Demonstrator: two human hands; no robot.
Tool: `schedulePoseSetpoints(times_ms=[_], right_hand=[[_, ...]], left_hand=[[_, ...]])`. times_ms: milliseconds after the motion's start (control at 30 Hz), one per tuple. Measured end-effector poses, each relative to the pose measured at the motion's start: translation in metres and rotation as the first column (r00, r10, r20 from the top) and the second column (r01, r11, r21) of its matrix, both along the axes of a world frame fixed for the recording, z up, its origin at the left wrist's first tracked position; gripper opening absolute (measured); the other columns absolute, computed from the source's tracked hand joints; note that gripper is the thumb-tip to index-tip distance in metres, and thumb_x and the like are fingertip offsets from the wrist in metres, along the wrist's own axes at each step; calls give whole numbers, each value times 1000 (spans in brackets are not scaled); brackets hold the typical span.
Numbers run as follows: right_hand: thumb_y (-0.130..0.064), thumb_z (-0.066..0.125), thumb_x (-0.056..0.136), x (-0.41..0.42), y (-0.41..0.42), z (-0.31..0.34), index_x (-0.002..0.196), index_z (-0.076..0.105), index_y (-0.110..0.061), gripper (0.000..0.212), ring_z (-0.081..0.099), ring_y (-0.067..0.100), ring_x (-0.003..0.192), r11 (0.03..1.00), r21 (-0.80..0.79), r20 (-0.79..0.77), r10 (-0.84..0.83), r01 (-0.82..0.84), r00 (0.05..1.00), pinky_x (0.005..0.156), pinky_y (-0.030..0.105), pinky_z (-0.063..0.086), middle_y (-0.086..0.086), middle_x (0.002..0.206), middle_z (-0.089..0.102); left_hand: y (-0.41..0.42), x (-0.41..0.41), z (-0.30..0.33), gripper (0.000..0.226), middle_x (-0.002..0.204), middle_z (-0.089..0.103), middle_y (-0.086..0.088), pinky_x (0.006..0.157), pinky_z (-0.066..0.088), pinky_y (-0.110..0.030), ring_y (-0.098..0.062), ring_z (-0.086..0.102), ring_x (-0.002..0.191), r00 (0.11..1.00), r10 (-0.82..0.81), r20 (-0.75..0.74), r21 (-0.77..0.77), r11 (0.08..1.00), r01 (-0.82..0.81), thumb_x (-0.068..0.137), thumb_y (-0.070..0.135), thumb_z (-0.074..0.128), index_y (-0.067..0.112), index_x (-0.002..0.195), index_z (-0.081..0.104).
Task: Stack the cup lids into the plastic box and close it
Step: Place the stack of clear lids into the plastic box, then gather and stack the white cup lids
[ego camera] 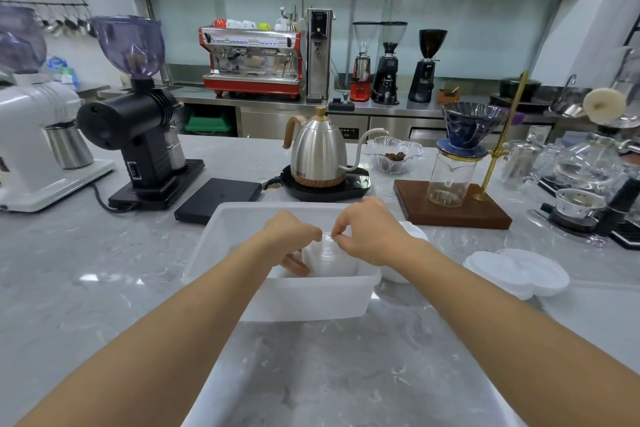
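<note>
My left hand (289, 243) and right hand (367, 236) pinch a lid stack (329, 258) inside the plastic box (242, 218). More lids (516, 270) lie at three o'clock. They look light, flimsy, slippery; I'd grip rims.

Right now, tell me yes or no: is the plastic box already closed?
No: the plastic box stands open, with both hands over it holding cup lids inside.

Marble counter (86, 270): box (277, 298), perhaps lids (516, 270).
</note>
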State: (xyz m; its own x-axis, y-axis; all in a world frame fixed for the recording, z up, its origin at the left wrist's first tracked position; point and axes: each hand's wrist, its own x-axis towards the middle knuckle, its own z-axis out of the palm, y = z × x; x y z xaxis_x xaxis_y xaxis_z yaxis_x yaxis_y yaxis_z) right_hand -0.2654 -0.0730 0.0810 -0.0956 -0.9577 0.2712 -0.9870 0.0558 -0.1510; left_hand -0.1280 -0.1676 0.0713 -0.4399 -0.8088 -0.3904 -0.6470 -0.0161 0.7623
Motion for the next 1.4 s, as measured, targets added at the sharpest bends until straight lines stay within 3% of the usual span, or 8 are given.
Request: schedulePoseSetpoints(times_ms=[167,333,433,700,833,933,1133,1400], right_hand=[[-22,61,90,0,-4,2,96,80,-26,20,64,18,101,997,73,-16,-10,11,1000,98,29,32,-10,101,77],[-21,63,88,-1,-7,3,94,80,-25,19,65,16,100,992,123,-16,-9,11,1000,94,29,36,-10,98,77],[-21,61,89,-2,-7,1,95,80,-24,20,65,17,101,994,109,-1,-7,7,1000,96,30,37,-9,99,77],[-20,58,92,-1,-3,3,98,77,-22,21,61,15,105,997,72,-15,20,-19,1000,120,35,16,-7,100,76],[-19,59,92,-3,6,12,100,78,-19,20,63,15,105,998,-47,113,36,-31,993,107,33,37,-7,104,76],[-17,61,92,-15,17,24,98,77,-18,17,65,14,103,991,-126,278,1,35,961,99,31,47,-4,104,75],[-17,59,94,-60,52,49,102,77,-16,19,57,-1,76,981,-117,288,-114,152,951,79,28,49,-6,92,70],[-18,64,93,-104,101,56,99,76,-17,14,64,16,92,947,-116,347,-243,299,906,84,29,52,-2,98,71]], left_hand=[[-2,-2,-4,37,111,64,-21,76,66,-47,-41,79,80,1000,8,19,-19,1000,-8,92,20,72,-1,120,59],[-1,-2,-7,30,88,70,-18,69,67,-42,-35,80,68,999,15,45,-81,997,-11,89,25,74,5,108,63],[0,-2,-8,22,84,69,-14,55,65,-34,-32,80,68,999,17,46,-154,988,-10,86,26,76,9,94,63],[6,-1,-1,29,82,66,6,62,51,-30,-16,66,79,991,51,125,-536,844,24,74,41,78,21,89,62],[8,1,6,33,87,62,9,61,44,-26,-15,63,87,991,48,125,-598,801,37,76,44,76,23,98,61],[8,2,12,32,90,62,11,66,49,-28,-15,64,89,995,34,98,-616,787,34,79,40,75,23,103,63],[19,-10,29,19,99,70,4,77,54,-32,-20,64,96,998,-39,-45,-679,734,-3,85,29,67,21,102,67],[92,-54,51,7,81,72,9,76,58,-31,-12,69,80,899,-278,-339,-723,688,-60,85,18,69,18,89,74]])
